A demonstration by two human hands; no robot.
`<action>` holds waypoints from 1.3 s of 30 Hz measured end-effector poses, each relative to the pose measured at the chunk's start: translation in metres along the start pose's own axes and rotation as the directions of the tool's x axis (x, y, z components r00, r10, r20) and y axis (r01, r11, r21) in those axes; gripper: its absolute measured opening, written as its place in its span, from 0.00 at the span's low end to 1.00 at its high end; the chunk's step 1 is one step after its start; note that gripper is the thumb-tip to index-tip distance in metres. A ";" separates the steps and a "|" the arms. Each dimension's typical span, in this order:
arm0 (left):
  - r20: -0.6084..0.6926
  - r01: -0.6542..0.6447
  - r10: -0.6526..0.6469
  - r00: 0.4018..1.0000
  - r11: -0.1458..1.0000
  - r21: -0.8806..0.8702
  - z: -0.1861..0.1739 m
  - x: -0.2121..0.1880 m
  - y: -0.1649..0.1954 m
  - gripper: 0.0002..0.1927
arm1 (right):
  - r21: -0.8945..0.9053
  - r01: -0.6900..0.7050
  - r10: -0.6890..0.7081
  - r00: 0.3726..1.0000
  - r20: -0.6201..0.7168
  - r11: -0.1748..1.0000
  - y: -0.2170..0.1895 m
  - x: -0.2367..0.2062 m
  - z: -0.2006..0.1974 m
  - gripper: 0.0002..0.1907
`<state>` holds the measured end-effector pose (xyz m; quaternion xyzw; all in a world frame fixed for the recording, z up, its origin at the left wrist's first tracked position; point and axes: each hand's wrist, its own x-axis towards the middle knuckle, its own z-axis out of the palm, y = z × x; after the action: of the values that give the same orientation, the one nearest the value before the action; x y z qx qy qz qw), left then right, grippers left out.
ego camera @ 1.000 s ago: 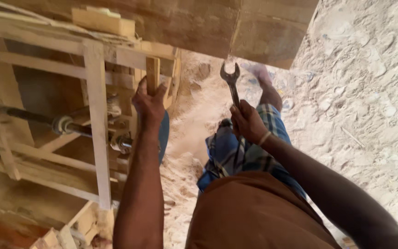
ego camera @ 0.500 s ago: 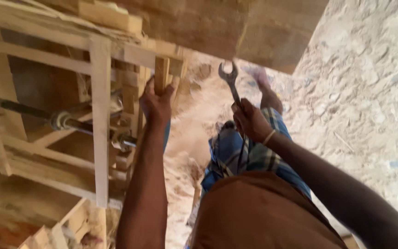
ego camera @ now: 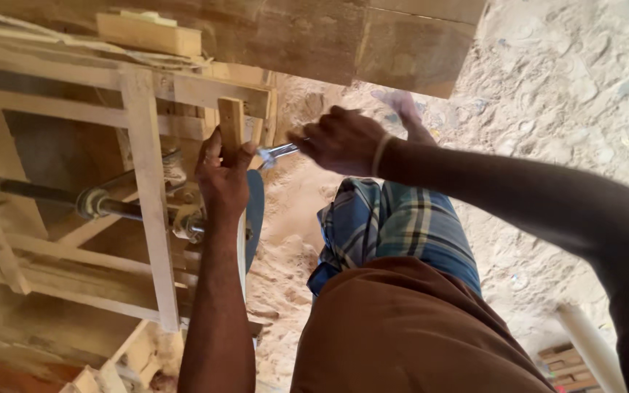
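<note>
- My left hand (ego camera: 223, 175) was in the middle of the frame, its fingers closed round the lower end of a short upright pale wooden slat (ego camera: 231, 124) that hung from the frame's top rail.
- My right hand (ego camera: 340, 138) sat just right of it, above centre, curled shut on the handle of a silver metal spanner (ego camera: 277, 153); a thin pale band showed at that wrist.
- The spanner lay nearly level, its head pointing left and reaching the slat close to my left thumb. I could not tell whether the head touched wood or a fitting, as it was blurred.
- The pale wooden frame (ego camera: 147, 204) filled the left half of the frame, with one thick upright post in front and several cross rails.
- A dark metal shaft (ego camera: 52, 196) ran across the frame at left centre, passing through a grey bearing (ego camera: 89, 204) beside the post.
- A wide brown timber slab (ego camera: 343, 40) spanned the upper edge.
- Below the hands I saw my blue checked cloth (ego camera: 394, 225) and brown shirt (ego camera: 402, 327).
- Sandy ground (ego camera: 569, 94) covered the right side, with a white pipe (ego camera: 591, 349) at lower right.
</note>
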<state>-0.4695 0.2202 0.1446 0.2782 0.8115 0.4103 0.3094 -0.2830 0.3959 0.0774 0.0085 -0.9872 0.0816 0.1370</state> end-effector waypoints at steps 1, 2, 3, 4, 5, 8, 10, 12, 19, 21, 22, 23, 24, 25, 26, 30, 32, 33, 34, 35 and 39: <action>-0.021 -0.071 0.074 0.997 0.988 0.136 0.002 -0.001 -0.001 0.32 | -0.032 0.007 -0.008 0.998 -0.061 0.999 0.000 0.005 -0.002 0.22; -0.033 -0.136 0.150 0.988 0.954 0.269 0.003 -0.001 -0.003 0.31 | -0.064 0.013 -0.021 0.993 -0.120 0.998 -0.002 0.008 -0.005 0.22; -0.040 -0.190 0.223 0.974 0.898 0.397 0.003 -0.002 -0.004 0.31 | -0.046 -0.030 0.025 0.993 -0.118 0.998 -0.003 0.009 -0.008 0.22; -0.051 -0.137 0.155 0.987 0.959 0.250 0.004 -0.002 -0.005 0.32 | -0.029 -0.069 0.065 0.990 -0.125 0.997 -0.007 0.011 -0.011 0.22; -0.053 -0.087 0.093 0.994 0.991 0.099 0.006 -0.001 -0.005 0.33 | -0.016 -0.105 0.102 0.985 -0.139 0.994 -0.009 0.012 -0.013 0.21; -0.040 -0.047 0.050 0.998 0.996 0.079 0.009 0.000 -0.006 0.29 | 0.040 -0.036 0.038 0.998 -0.042 0.999 -0.014 0.009 -0.017 0.19; -0.049 -0.107 0.124 0.991 0.958 0.265 0.011 0.000 -0.007 0.28 | 0.144 -0.124 0.121 0.992 0.024 0.982 -0.015 0.007 -0.015 0.20; -0.048 -0.154 0.206 0.977 0.849 0.505 0.012 0.000 -0.011 0.31 | 0.189 -0.184 0.178 0.983 0.050 0.965 -0.014 0.003 -0.011 0.22; -0.109 -0.159 0.215 0.970 0.909 0.385 0.010 0.019 -0.042 0.32 | 0.179 -0.073 0.027 0.969 0.247 0.981 -0.019 -0.014 -0.002 0.25; -0.111 -0.070 0.118 0.987 0.928 0.367 0.013 0.024 -0.049 0.30 | 0.271 -0.201 0.103 0.936 0.338 0.941 -0.020 -0.020 -0.005 0.26; -0.126 -0.127 0.188 0.974 0.915 0.382 0.016 0.026 -0.050 0.30 | 0.320 -0.282 0.153 0.915 0.373 0.905 -0.021 -0.024 -0.009 0.26; -0.133 -0.190 0.260 0.956 0.900 0.393 0.020 0.027 -0.051 0.29 | 0.355 -0.366 0.206 0.887 0.415 0.860 -0.020 -0.030 -0.012 0.26; -0.138 -0.257 0.334 0.932 0.882 0.396 0.024 0.027 -0.051 0.29 | 0.357 -0.403 0.233 0.870 0.434 0.842 -0.020 -0.036 -0.016 0.25; -0.152 -0.112 0.164 0.975 0.945 0.307 0.027 0.026 -0.050 0.29 | 0.354 -0.440 0.262 0.853 0.451 0.825 -0.021 -0.044 -0.020 0.24; -0.145 0.041 -0.010 0.989 0.977 0.211 0.029 0.026 -0.050 0.30 | 0.347 -0.474 0.288 0.835 0.469 0.809 -0.021 -0.052 -0.023 0.23; -0.144 0.240 -0.220 0.965 0.960 0.141 0.032 0.025 -0.055 0.32 | 0.306 -0.460 0.359 0.872 0.333 0.834 -0.023 -0.080 -0.026 0.20; -0.145 -0.032 0.086 0.986 0.940 0.340 0.034 0.028 -0.065 0.31 | 0.317 -0.386 0.406 0.914 0.005 0.866 -0.022 -0.087 -0.021 0.17; -0.115 -0.157 0.229 0.967 0.885 0.438 0.035 0.026 -0.070 0.31 | 0.476 -0.495 0.491 0.859 0.144 0.727 -0.021 -0.087 -0.018 0.17; -0.119 -0.166 0.250 0.961 0.863 0.477 0.038 0.026 -0.076 0.32 | 0.589 -0.588 0.538 0.793 0.287 0.554 -0.018 -0.085 -0.015 0.17; -0.132 -0.180 0.284 0.950 0.839 0.513 0.042 0.027 -0.082 0.32 | 0.657 -0.658 0.547 0.725 0.419 0.368 -0.014 -0.081 -0.012 0.17; -0.219 -0.220 0.352 0.910 0.858 0.464 0.052 0.025 -0.090 0.33 | 0.701 -0.644 0.493 0.737 0.463 0.305 0.006 -0.048 -0.016 0.13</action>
<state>-0.4659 0.2180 0.0372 0.3935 0.8676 0.2999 0.0504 -0.2331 0.4037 0.0789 -0.2711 -0.7690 0.5789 -0.0022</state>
